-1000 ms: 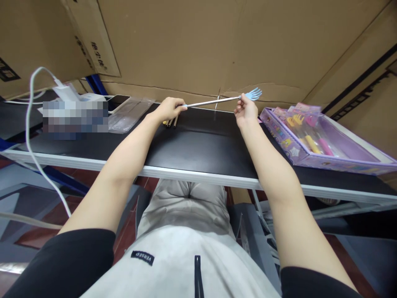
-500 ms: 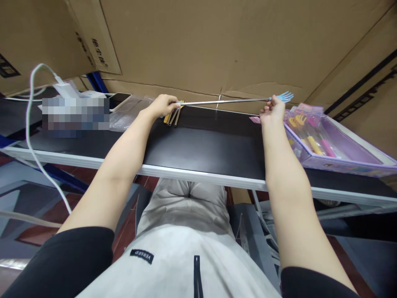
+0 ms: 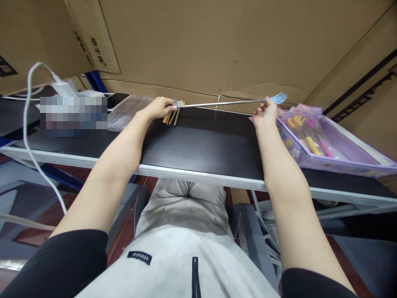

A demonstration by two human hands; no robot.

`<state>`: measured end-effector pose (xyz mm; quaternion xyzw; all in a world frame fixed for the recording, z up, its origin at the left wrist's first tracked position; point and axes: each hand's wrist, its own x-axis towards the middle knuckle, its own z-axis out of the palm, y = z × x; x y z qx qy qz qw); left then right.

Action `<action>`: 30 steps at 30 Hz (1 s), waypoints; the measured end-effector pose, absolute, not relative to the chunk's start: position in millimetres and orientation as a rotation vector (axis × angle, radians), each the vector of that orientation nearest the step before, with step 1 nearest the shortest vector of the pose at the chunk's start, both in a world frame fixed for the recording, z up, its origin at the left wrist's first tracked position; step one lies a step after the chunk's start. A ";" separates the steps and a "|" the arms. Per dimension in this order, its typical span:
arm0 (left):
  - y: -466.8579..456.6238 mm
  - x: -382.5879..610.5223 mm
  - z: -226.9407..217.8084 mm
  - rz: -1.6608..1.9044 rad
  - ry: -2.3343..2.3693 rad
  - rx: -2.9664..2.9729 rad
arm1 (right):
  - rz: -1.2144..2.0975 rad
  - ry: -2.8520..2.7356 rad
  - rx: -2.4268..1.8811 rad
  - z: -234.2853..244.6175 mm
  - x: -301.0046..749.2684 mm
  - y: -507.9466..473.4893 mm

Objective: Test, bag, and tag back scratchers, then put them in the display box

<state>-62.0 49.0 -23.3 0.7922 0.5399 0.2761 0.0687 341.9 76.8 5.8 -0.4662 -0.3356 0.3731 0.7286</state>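
Observation:
A telescopic metal back scratcher [image 3: 218,102] with a light-blue claw head is stretched out above the far edge of the black table [image 3: 198,142]. My left hand [image 3: 158,108] is closed on its handle end, over a few more scratchers [image 3: 172,117] lying on the table. My right hand [image 3: 265,114] is closed on the rod just behind the blue claw [image 3: 278,98].
A purple display box [image 3: 328,145] with yellow and pink scratchers sits at the right. Clear plastic bags [image 3: 127,112], a phone, a white charger [image 3: 63,89] and its cable lie at the left. Cardboard boxes [image 3: 198,45] stand behind the table.
The scratcher was pulled out longer as my right hand moved right toward the purple box; in the last half second that hand came back slightly left. My left hand stayed almost still.

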 end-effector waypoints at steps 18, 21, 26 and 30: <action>24.9 -20.5 -18.8 0.758 1.488 2.392 | 0.930 -0.824 -0.985 -2.8 269.8 42.6; 27.9 -20.1 -21.6 0.850 1.498 2.396 | 0.944 -0.767 -0.981 -3.0 264.0 36.9; 36.0 -22.1 -25.3 0.962 1.439 2.470 | 0.992 -0.846 -0.993 -7.0 258.8 31.1; 32.6 -16.4 -21.7 0.975 1.488 2.497 | 1.010 -0.872 -0.992 -9.8 254.7 27.2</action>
